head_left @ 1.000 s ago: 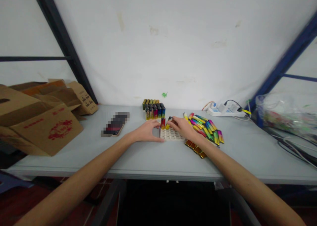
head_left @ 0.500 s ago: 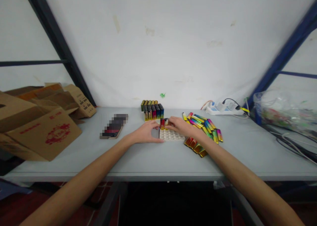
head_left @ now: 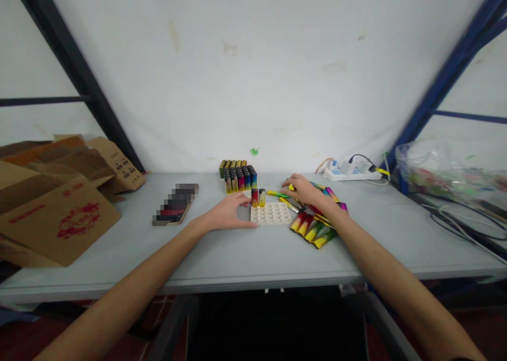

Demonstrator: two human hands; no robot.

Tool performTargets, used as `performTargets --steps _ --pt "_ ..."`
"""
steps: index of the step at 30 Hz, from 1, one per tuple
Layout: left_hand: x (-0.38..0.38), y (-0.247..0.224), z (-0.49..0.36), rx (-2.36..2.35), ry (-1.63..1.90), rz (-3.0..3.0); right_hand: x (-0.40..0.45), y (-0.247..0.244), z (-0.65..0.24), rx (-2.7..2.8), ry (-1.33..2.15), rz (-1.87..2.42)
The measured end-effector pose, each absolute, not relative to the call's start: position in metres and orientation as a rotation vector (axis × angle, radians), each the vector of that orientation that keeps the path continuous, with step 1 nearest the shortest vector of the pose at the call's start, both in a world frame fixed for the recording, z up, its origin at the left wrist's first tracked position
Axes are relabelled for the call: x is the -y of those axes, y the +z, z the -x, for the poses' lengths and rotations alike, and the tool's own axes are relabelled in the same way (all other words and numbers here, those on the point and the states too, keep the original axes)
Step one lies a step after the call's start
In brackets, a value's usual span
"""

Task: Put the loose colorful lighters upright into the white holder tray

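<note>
My left hand (head_left: 229, 212) curves around the left end of a white tray (head_left: 273, 221) with rows of round holes. Its thumb lies at the front corner and its fingers at the back corner. Upright in the back left of the tray stand a red lighter (head_left: 254, 197) and a yellow lighter (head_left: 262, 198). My right hand (head_left: 303, 189) is over a loose pile of shiny coloured lighters (head_left: 304, 224), right of the tray. Its bent fingers close on a yellow lighter (head_left: 292, 187) at the pile's back left; the palm covers part of the pile.
Behind the tray stands a block of upright lighters (head_left: 241, 180). A phone (head_left: 176, 205) lies to the left, near cardboard boxes (head_left: 59, 213). At the back right are a power strip (head_left: 352, 172), loose cables (head_left: 455, 221) and clear plastic bags (head_left: 435, 165).
My right hand has moved from the tray to the pile on the right, leaving the yellow lighter standing beside the red one. My left hand stays at the tray. The view has shifted slightly.
</note>
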State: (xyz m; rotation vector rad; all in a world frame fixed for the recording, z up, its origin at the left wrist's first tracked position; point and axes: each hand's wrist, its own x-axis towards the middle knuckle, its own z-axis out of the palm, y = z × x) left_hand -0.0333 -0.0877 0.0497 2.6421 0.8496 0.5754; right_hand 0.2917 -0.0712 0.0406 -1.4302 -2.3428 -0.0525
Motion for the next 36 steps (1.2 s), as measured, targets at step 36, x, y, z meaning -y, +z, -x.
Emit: performTargets --steps 36 --pt "0.087 0.047 0.036 -0.883 0.524 -2.667 0.111 0.065 -0.235 1.732 0.978 1.000"
